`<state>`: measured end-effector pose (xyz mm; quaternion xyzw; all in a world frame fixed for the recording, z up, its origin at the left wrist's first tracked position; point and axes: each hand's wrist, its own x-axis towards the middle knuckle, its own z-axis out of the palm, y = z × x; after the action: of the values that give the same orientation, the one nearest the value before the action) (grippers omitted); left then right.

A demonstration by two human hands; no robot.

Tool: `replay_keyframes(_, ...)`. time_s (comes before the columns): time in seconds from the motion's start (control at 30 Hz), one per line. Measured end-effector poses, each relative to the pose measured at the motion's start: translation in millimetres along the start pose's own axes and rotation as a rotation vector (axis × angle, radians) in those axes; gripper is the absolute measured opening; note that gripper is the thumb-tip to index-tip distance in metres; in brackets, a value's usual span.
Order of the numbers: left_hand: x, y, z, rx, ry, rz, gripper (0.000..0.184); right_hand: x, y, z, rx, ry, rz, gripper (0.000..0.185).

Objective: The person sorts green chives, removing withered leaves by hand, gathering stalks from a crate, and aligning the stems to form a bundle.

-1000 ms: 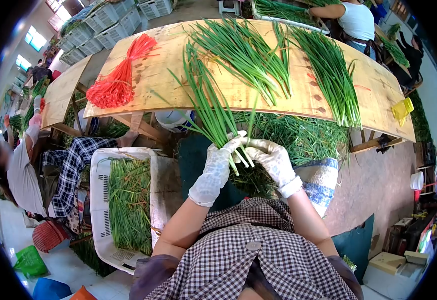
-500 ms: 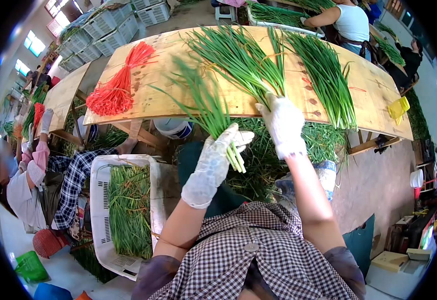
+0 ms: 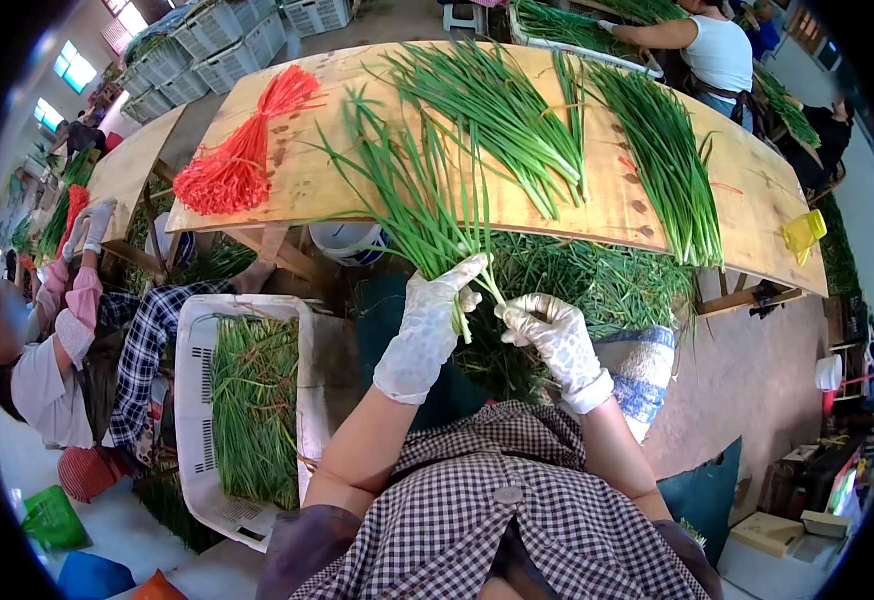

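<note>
Gloved in white, my left hand (image 3: 427,325) is wrapped round a small bunch of long green stalks (image 3: 412,215), whose leaf tips spread over the table's front edge. My right hand (image 3: 557,345), also gloved, pinches the pale lower end of a few stalks (image 3: 494,285) just right of the bunch. On the wooden table (image 3: 337,170) a loose pile of green stalks (image 3: 502,115) lies in the middle, with another bundle (image 3: 662,165) to its right. A tied bundle of red strips (image 3: 242,160) lies on the left.
A white crate (image 3: 192,390) of greens stands at my left, near a seated person (image 3: 57,375). Cut greens (image 3: 597,280) heap below the table. A yellow object (image 3: 803,235) sits at the table's right end. Another person (image 3: 717,50) works behind; crates (image 3: 207,35) are stacked back left.
My right hand has come back from the middle pile to beside my left hand and now pinches stalks. My left hand still holds its bunch. The seated person's arms have shifted.
</note>
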<state>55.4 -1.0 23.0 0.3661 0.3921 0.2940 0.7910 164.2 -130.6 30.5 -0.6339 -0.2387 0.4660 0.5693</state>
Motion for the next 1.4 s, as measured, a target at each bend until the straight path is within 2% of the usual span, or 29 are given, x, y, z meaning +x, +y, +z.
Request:
replay_keyframes(0.07,-0.5,-6.0,3.1,0.004,0.041,0.015,0.02,2.4,-1.8,7.5,0.074,0.044,-0.037,0.023)
replay_keyframes(0.13,-6.4,-14.4,11.6,0.023,0.083,0.022,0.023,19.2,14.1,7.1,0.101,0.049,-0.174,0.021)
replay_keyframes(0.27,-6.3,-5.9,8.8,0.056,0.148,0.055,0.024,18.8,28.1,8.6,-0.159,0.227,-0.295,0.018)
replay_keyframes(0.3,-6.3,-4.9,7.8,0.042,0.159,0.083,0.024,15.0,33.4,4.0,-0.388,0.264,-0.331,0.02)
replay_keyframes(0.33,-6.7,-4.5,6.6,0.041,0.16,0.084,0.024,6.4,28.4,-1.5,-0.615,0.207,-0.257,0.021)
replay_keyframes(0.4,-8.3,-5.8,5.3,0.114,0.26,0.049,0.025,-2.3,20.0,-17.3,-1.093,-0.041,-0.062,0.026)
replay_keyframes(0.43,-7.3,-5.3,1.4,0.075,0.239,0.103,0.026,0.8,29.7,-33.0,-1.373,-0.245,-0.055,0.031)
replay_keyframes(0.47,-5.0,-2.3,-0.2,0.093,0.248,0.102,0.026,3.4,42.7,-35.5,-1.372,-0.241,-0.051,0.031)
replay_keyframes(0.5,-2.8,-1.6,1.2,0.099,0.247,0.11,0.026,3.1,49.6,-33.8,-1.068,0.006,-0.151,0.028)
replay_keyframes(0.53,-2.5,-3.2,2.4,0.103,0.249,0.115,0.026,-2.4,36.5,-21.7,-0.757,0.237,-0.241,0.037)
replay_keyframes(0.57,-4.5,-7.8,5.1,0.093,0.254,0.121,0.024,-12.1,17.3,-11.8,-0.749,0.239,-0.366,0.049)
replay_keyframes(0.6,-4.2,-11.4,10.1,0.085,0.254,0.137,0.023,-12.0,9.6,-0.7,-0.803,0.304,-0.593,0.046)
replay_keyframes(0.67,-8.2,-18.0,16.5,0.148,0.172,0.154,0.025,0.9,12.3,14.5,-0.852,0.287,-0.575,0.044)
replay_keyframes(0.7,-9.5,-15.8,17.1,0.155,0.123,0.113,0.026,10.0,12.0,17.6,-0.988,0.345,-0.702,0.034)
replay_keyframes(0.73,-10.9,-13.6,17.1,0.16,0.077,0.074,0.027,12.2,9.5,17.3,-0.983,0.351,-0.711,0.034)
replay_keyframes(0.8,-10.0,-15.2,2.9,0.107,0.0,0.062,0.026,13.0,1.1,17.5,-0.165,0.152,-0.223,0.023)
replay_keyframes(0.83,-4.2,-20.5,-4.1,0.04,-0.034,-0.016,0.028,15.6,7.0,15.1,0.015,0.068,-0.25,0.018)
replay_keyframes(0.87,2.3,-27.5,-10.8,-0.027,-0.071,-0.094,0.031,15.7,10.0,14.0,0.143,-0.002,-0.184,0.019)
replay_keyframes(0.93,3.2,-33.0,-12.2,-0.036,-0.097,-0.078,0.032,16.6,18.0,4.1,0.28,-0.06,-0.049,0.017)
replay_keyframes(1.0,-0.3,-33.4,-6.6,-0.027,-0.056,-0.049,0.029,12.9,24.1,-2.7,0.29,-0.063,-0.037,0.018)
replay_keyframes(1.07,-4.0,-17.3,-7.9,0.018,-0.048,0.072,0.028,6.0,36.7,-13.5,0.311,0.005,0.073,0.018)
replay_keyframes(1.1,-7.6,-10.5,-6.4,-0.005,-0.016,0.201,0.024,6.1,57.8,-29.4,0.064,-0.089,0.047,0.015)
replay_keyframes(1.13,-18.6,1.3,-8.6,-0.103,-0.073,0.238,0.023,3.6,73.3,-44.1,-0.622,-0.163,0.028,0.017)
replay_keyframes(1.17,-42.2,22.4,-1.0,-0.087,-0.112,0.297,0.021,5.4,86.7,-54.5,-1.55,-0.405,-0.142,0.029)
replay_keyframes(1.2,-64.8,47.2,7.6,-0.065,-0.157,0.353,0.019,5.9,133.1,-81.9,-1.662,-0.486,-0.118,0.039)
replay_keyframes(1.27,-86.2,85.2,0.7,0.006,-0.386,0.391,0.017,-3.9,73.4,-64.3,-1.529,-0.292,-0.063,0.034)
replay_keyframes(1.3,-78.3,87.8,2.7,-0.083,-0.195,0.295,0.014,-4.3,63.2,-64.9,-1.232,0.01,-0.221,0.027)
replay_keyframes(1.33,-46.0,73.9,0.3,-0.238,-0.08,0.292,0.014,-2.2,33.6,-54.5,-0.988,0.151,-0.35,0.024)
replay_keyframes(1.4,-9.2,53.6,-26.9,-0.621,-0.305,-0.327,0.016,11.0,-16.7,-38.0,-0.951,0.444,-0.546,0.019)
